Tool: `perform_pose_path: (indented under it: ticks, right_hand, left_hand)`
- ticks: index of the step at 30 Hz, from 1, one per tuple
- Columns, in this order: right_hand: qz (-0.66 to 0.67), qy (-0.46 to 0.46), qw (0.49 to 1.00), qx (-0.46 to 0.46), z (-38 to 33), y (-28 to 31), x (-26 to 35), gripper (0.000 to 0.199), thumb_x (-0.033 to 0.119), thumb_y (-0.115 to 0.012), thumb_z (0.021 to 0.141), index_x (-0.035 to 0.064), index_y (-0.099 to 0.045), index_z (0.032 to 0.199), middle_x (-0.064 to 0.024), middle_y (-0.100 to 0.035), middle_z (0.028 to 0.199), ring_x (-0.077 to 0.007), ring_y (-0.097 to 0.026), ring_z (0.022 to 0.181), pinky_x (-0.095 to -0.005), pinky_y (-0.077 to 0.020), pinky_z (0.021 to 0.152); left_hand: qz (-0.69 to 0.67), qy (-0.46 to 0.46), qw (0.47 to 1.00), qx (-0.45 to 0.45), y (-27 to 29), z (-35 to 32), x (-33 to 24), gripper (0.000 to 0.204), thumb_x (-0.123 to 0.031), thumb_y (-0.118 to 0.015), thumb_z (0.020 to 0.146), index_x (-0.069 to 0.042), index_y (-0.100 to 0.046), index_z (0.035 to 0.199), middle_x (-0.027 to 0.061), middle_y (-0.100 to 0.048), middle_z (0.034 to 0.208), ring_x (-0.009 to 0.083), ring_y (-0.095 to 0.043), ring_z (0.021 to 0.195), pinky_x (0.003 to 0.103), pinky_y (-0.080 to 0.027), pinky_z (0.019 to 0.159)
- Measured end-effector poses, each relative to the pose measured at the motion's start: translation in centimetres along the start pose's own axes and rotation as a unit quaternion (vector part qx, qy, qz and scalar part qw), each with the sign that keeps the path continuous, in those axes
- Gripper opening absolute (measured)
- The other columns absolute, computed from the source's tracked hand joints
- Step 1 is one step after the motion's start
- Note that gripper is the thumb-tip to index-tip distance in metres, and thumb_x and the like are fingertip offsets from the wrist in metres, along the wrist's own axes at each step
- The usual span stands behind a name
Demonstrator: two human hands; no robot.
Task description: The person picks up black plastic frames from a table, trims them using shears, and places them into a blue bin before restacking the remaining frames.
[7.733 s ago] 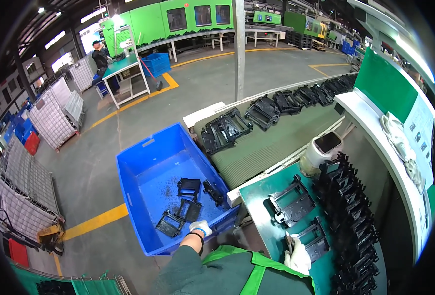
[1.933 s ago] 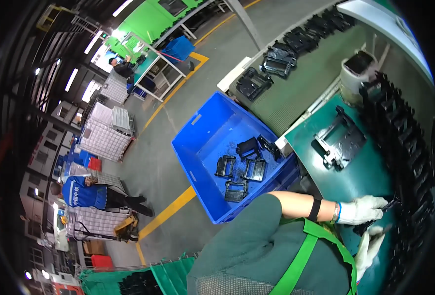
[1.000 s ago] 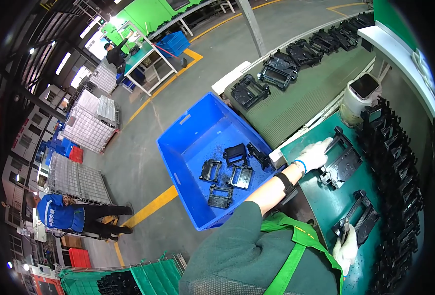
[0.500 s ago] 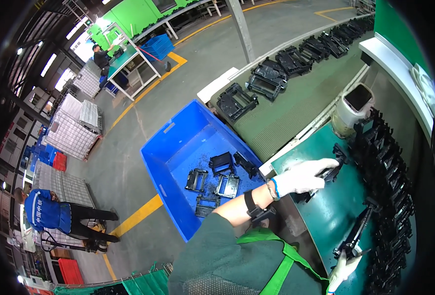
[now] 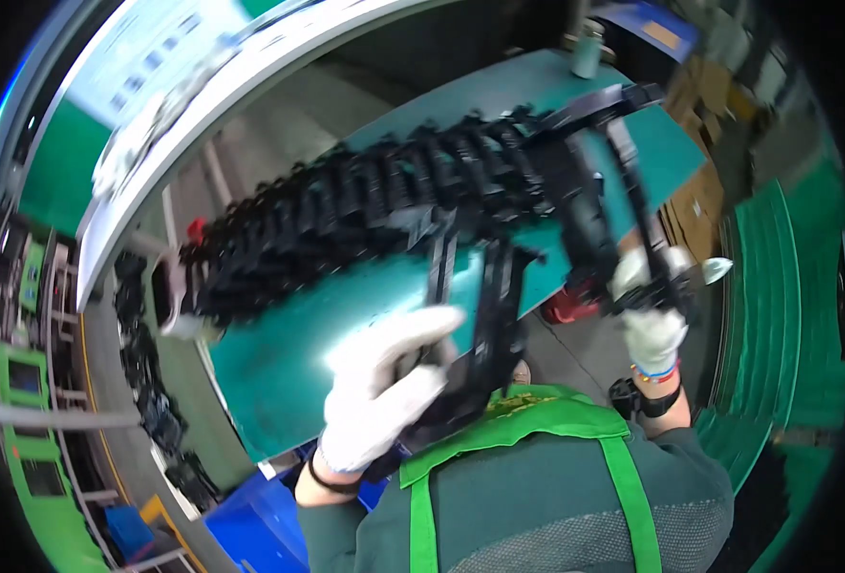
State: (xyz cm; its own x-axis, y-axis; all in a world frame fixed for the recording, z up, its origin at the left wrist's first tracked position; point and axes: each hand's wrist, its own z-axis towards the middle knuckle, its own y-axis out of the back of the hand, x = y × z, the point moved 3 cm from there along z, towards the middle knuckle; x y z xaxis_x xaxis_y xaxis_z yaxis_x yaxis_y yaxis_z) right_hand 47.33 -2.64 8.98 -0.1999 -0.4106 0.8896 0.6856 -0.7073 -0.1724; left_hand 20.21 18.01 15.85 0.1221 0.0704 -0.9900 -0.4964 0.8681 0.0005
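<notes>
My left hand (image 5: 370, 392), in a white glove, is closed on a black plastic frame (image 5: 495, 320) held above the near edge of the green table (image 5: 288, 358). Further right, my gloved right hand (image 5: 658, 329) grips another black plastic frame (image 5: 580, 201), tilted up over the table's right part. Both frames are blurred by motion and stand apart at their lower ends. Behind them, a long row of similar black frames (image 5: 346, 201) stands packed together along the table. The held frames hide part of that row.
A white bucket (image 5: 176, 301) stands at the row's left end, near the conveyor (image 5: 207, 406). A blue bin (image 5: 260, 520) sits at lower left. A pale bottle (image 5: 588, 53) stands at the table's far end. Cardboard boxes (image 5: 692, 215) and a green curtain (image 5: 771, 296) are on the right.
My view has swung right, toward the table and the row. My right hand has raised its black frame. My left hand now holds a frame up in front of me.
</notes>
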Motion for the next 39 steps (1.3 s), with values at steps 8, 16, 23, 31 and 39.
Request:
perform_pose_path:
  ticks: [8, 16, 23, 31, 39]
  right_hand:
    - [-0.226, 0.01, 0.943, -0.242, 1.6, 19.1, -0.1, 0.031, 0.002, -0.067, 0.089, 0.0023, -0.059, 0.118, -0.0067, -0.067, 0.105, -0.016, -0.065, 0.091, -0.0333, -0.0548, 0.083]
    - [-0.156, -0.102, 0.971, -0.151, 6.9, 23.5, -12.9, 0.035, 0.001, -0.068, 0.086, 0.0015, -0.058, 0.119, -0.0054, -0.067, 0.103, -0.0147, -0.065, 0.09, -0.0301, -0.0548, 0.083]
    - [-0.187, -0.138, 0.972, -0.037, 12.0, 19.8, -16.8, 0.034, -0.002, -0.069, 0.085, 0.0036, -0.062, 0.118, -0.0039, -0.067, 0.102, -0.0139, -0.066, 0.096, -0.0299, -0.0545, 0.085]
    - [-0.305, -0.19, 0.931, 0.068, 13.3, 20.2, -17.0, 0.047, 0.009, -0.077, 0.085, 0.0003, -0.061, 0.128, -0.0051, -0.067, 0.115, -0.0164, -0.065, 0.099, -0.0321, -0.0508, 0.094]
    - [-0.196, -0.255, 0.941, 0.108, 13.8, 17.9, -17.4, 0.057, 0.009, -0.08, 0.086, -0.0028, -0.056, 0.136, -0.009, -0.066, 0.12, -0.0186, -0.062, 0.11, -0.0296, -0.0509, 0.092]
  left_hand:
    - [0.031, -0.014, 0.99, 0.136, -22.9, 23.3, 6.1, 0.04, -0.018, -0.059, 0.094, -0.006, -0.064, 0.131, 0.0102, -0.07, 0.104, 0.019, -0.069, 0.088, 0.032, -0.055, 0.085]
    - [0.223, 0.052, 0.972, 0.042, -26.0, 35.7, 15.4, 0.037, -0.021, -0.056, 0.089, -0.007, -0.072, 0.12, 0.0168, -0.072, 0.104, 0.0263, -0.07, 0.093, 0.039, -0.055, 0.085]
    - [0.48, 0.026, 0.875, 0.054, -23.0, 34.7, 12.4, 0.033, -0.026, -0.058, 0.087, -0.004, -0.076, 0.104, 0.0205, -0.074, 0.108, 0.0352, -0.071, 0.103, 0.045, -0.056, 0.09]
    - [0.561, -0.14, 0.815, 0.049, -17.2, 26.4, 9.7, 0.035, -0.032, -0.065, 0.086, -0.005, -0.073, 0.108, 0.0138, -0.074, 0.108, 0.0342, -0.067, 0.111, 0.045, -0.054, 0.095]
    - [0.712, -0.119, 0.688, -0.075, -3.4, 17.8, 8.4, 0.072, -0.04, -0.085, 0.07, -0.011, -0.062, 0.131, 0.0134, -0.064, 0.128, 0.0347, -0.058, 0.12, 0.051, -0.042, 0.104]
